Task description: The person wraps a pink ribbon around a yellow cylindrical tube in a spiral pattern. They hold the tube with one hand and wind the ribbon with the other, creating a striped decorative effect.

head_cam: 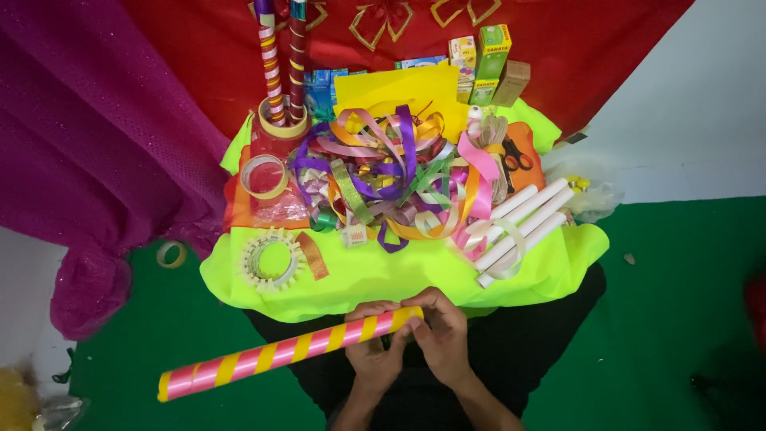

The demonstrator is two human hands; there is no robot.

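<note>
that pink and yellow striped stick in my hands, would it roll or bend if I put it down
The striped stick looks round and straight, so it would likely roll. It stays rigid though held only at one end by both hands, so probably stiff and light.

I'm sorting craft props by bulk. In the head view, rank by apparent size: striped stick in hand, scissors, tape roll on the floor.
1. striped stick, though nearest the camera
2. scissors
3. tape roll, close to the scissors, so unsure

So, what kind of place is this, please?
Probably a home craft corner on the floor: a low table heaped with ribbons, tape rolls, and both hands wrapping a striped stick.
</note>
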